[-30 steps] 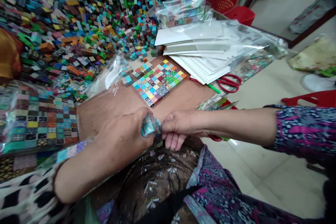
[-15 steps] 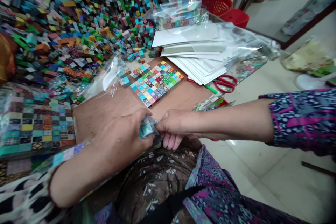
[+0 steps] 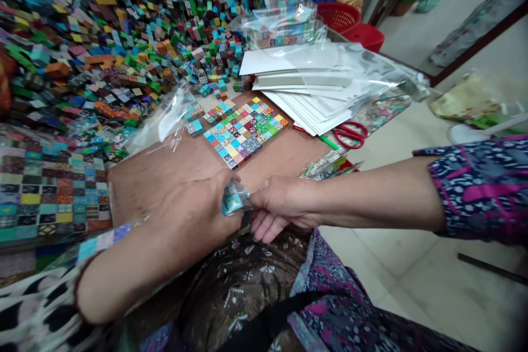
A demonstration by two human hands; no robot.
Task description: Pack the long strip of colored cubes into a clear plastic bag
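Observation:
My left hand (image 3: pixel 193 209) is closed round a small clear plastic packet (image 3: pixel 233 201) with blue patterned cubes showing inside. Thumb and fingers of my right hand (image 3: pixel 276 203) pinch the packet's loose plastic edge, with the other fingers curled beneath. Both hands are close together at the table's near edge, above my lap. Just beyond them a flat mosaic panel of small multicoloured squares (image 3: pixel 247 131) lies on the brown board (image 3: pixel 165 168). A few patterned cubes (image 3: pixel 218 111) touch or adjoin its far left side.
A big heap of coloured blocks (image 3: pixel 124 38) fills the back left. Wrapped mosaic panels (image 3: pixel 53 192) lie at left. White cards (image 3: pixel 305 88) in clear plastic, red-handled scissors (image 3: pixel 350 135) and a green pen (image 3: pixel 328 142) lie at right. Red baskets (image 3: pixel 365 37) stand behind.
The view has shifted slightly. My hands keep hold of the packet, which has turned a little; the right hand's lower fingers have dropped slightly. Things on the table have not moved.

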